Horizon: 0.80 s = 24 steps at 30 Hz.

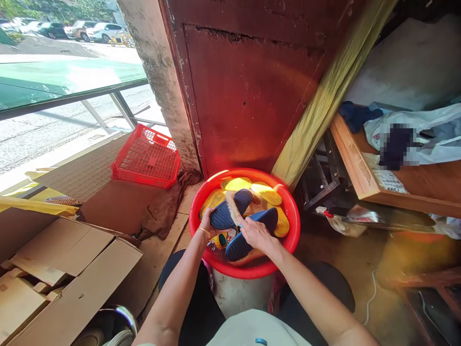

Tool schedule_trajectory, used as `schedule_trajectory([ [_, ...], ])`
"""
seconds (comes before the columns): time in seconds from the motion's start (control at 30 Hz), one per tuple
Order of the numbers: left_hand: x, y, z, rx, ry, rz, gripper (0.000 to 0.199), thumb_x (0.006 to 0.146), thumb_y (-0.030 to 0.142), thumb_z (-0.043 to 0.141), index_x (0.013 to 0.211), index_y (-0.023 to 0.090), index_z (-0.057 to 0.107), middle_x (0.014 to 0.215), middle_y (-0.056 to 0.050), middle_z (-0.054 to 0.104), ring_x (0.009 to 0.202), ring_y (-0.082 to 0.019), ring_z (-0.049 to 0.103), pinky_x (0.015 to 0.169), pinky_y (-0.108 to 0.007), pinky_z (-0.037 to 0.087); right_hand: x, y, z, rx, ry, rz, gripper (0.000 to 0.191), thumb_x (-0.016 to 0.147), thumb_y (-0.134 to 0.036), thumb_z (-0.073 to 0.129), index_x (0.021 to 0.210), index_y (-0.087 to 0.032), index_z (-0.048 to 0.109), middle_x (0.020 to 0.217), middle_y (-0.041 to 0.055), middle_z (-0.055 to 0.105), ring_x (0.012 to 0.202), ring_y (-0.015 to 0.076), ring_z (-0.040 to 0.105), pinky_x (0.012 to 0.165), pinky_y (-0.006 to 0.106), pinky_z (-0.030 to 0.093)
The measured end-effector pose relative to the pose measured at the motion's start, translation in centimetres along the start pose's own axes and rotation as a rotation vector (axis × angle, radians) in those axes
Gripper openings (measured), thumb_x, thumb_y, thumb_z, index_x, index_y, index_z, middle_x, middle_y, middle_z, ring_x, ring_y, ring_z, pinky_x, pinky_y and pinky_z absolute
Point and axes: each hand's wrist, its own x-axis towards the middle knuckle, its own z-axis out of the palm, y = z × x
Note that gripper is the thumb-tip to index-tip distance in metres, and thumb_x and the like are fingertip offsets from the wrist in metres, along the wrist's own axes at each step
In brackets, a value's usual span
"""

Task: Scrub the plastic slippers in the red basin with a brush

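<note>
A round red basin [294,230] between my knees holds several slippers and soles. My left hand [206,225] grips the heel end of a dark blue slipper [223,216], tilted above the others. A brush with pale bristles [233,207] lies across that slipper, and my right hand [254,233] is closed around its near end. Under my right hand, a second blue slipper [239,247] rests in the basin. Yellow textured soles [266,193] line the far and right sides. A container with a yellow and green rim [219,240] shows near my left hand.
At left are a red plastic crate [146,156], a brown cloth [158,216] and open cardboard boxes [82,274]. A dark red door [248,101] stands behind the basin. To the right is a wooden table [355,168] with bags on it.
</note>
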Motion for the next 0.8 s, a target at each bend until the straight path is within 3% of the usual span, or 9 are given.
schedule_trajectory([
  [0.1, -0.4, 0.0, 0.2, -0.009, 0.008, 0.034, 0.058, 0.081, 0.048, 0.056, 0.13, 0.016, 0.054, 0.094, -0.012, 0.073, 0.085, -0.029, 0.071, 0.071, -0.051, 0.061, -0.8, 0.3, 0.3, -0.039, 0.023, 0.01, 0.053, 0.098, -0.024, 0.034, 0.152, -0.026, 0.036, 0.117, 0.0133, 0.063, 0.094, 0.0242, 0.068, 0.083, 0.034, 0.049],
  [0.23, -1.5, 0.0, 0.2, 0.041, -0.017, 0.036, 0.059, 0.08, 0.046, 0.057, 0.129, 0.014, 0.056, 0.093, -0.012, 0.073, 0.086, -0.029, 0.072, 0.074, -0.049, 0.06, 1.7, 3.3, -1.2, -0.008, 0.07, 0.235, 0.051, 0.096, -0.018, 0.035, 0.146, -0.019, 0.045, 0.114, 0.0169, 0.066, 0.101, 0.0268, 0.066, 0.089, 0.04, 0.048],
  [0.37, -2.4, 0.9, -0.7, 0.121, 0.036, 0.156, 0.061, 0.081, 0.048, 0.053, 0.131, 0.013, 0.057, 0.099, -0.013, 0.073, 0.094, -0.031, 0.07, 0.08, -0.049, 0.059, 3.5, 6.1, -1.7, 0.056, 0.125, 0.313, 0.05, 0.098, -0.022, 0.034, 0.146, -0.018, 0.046, 0.113, 0.0148, 0.069, 0.104, 0.0254, 0.065, 0.089, 0.038, 0.048],
  [0.43, -2.3, 1.3, -1.1, 0.259, 0.123, 0.317, 0.066, 0.079, 0.042, 0.057, 0.138, 0.016, 0.052, 0.111, -0.011, 0.072, 0.106, -0.03, 0.067, 0.092, -0.047, 0.055, 2.9, 6.5, -0.7, 0.089, 0.168, 0.326, 0.052, 0.098, -0.024, 0.035, 0.15, -0.02, 0.041, 0.118, 0.0135, 0.068, 0.106, 0.0241, 0.064, 0.089, 0.035, 0.049],
  [0.53, -1.5, 1.1, -1.3, 0.595, 0.214, 0.544, 0.08, 0.073, 0.031, 0.063, 0.149, 0.02, 0.043, 0.132, -0.007, 0.064, 0.126, -0.03, 0.055, 0.109, -0.043, 0.042, 0.3, 6.3, 1.9, 0.16, 0.341, 0.351, 0.06, 0.097, -0.028, 0.036, 0.156, -0.018, 0.03, 0.127, 0.0149, 0.065, 0.11, 0.0258, 0.063, 0.09, 0.036, 0.051],
  [0.7, -1.8, -0.4, 0.1, 1.159, 0.308, 0.867, 0.078, 0.068, 0.024, 0.064, 0.145, 0.02, 0.05, 0.156, -0.009, 0.041, 0.148, -0.037, 0.023, 0.122, -0.054, 0.015, -5.0, 6.3, 6.2, 0.212, 0.563, 0.403, 0.062, 0.096, -0.037, 0.038, 0.154, -0.015, 0.034, 0.131, 0.0195, 0.061, 0.112, 0.0326, 0.062, 0.087, 0.044, 0.055],
  [0.73, -2.2, -0.9, 0.7, 1.232, 0.29, 0.929, 0.074, 0.069, 0.024, 0.065, 0.142, 0.02, 0.053, 0.155, -0.009, 0.041, 0.148, -0.038, 0.022, 0.122, -0.054, 0.012, -5.6, 6.5, 6.7, 0.219, 0.589, 0.408, 0.061, 0.096, -0.038, 0.038, 0.153, -0.014, 0.036, 0.131, 0.02, 0.06, 0.113, 0.0331, 0.061, 0.087, 0.044, 0.055],
  [0.8, -3.1, -2.2, 1.8, 1.291, 0.094, 0.941, 0.062, 0.074, 0.029, 0.066, 0.135, 0.02, 0.061, 0.144, -0.012, 0.053, 0.141, -0.038, 0.036, 0.121, -0.052, 0.018, -6.0, 6.9, 7.3, 0.24, 0.627, 0.401, 0.06, 0.097, -0.039, 0.038, 0.152, -0.013, 0.038, 0.132, 0.0204, 0.059, 0.116, 0.033, 0.06, 0.089, 0.044, 0.055],
])
